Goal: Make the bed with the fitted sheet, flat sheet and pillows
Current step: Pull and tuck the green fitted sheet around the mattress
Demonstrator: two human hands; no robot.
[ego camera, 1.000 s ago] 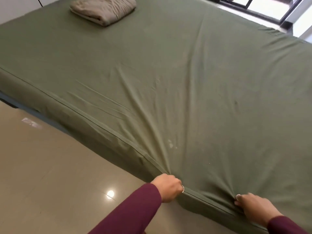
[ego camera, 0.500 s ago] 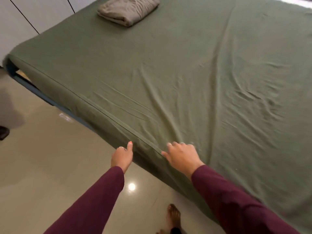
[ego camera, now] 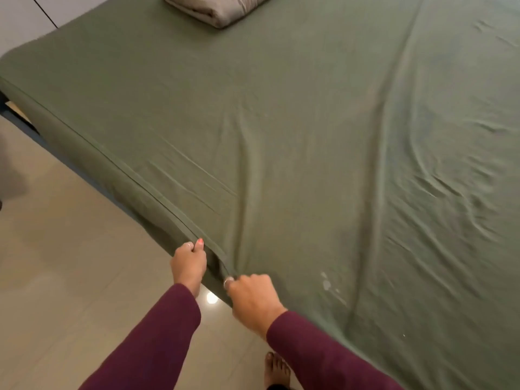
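Head view | both hands [ego camera: 188,263] [ego camera: 253,294] grip fitted sheet [ego camera: 281,136] edge

One head-worn view looks forward and down, close above the bed [ego camera: 281,122] edge, facing across it toward twelve o'clock; floor [ego camera: 70,277] at eight.

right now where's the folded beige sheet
In the head view the folded beige sheet lies at the top edge of the frame, left of centre, on the far part of the green fitted sheet, well away from both hands.
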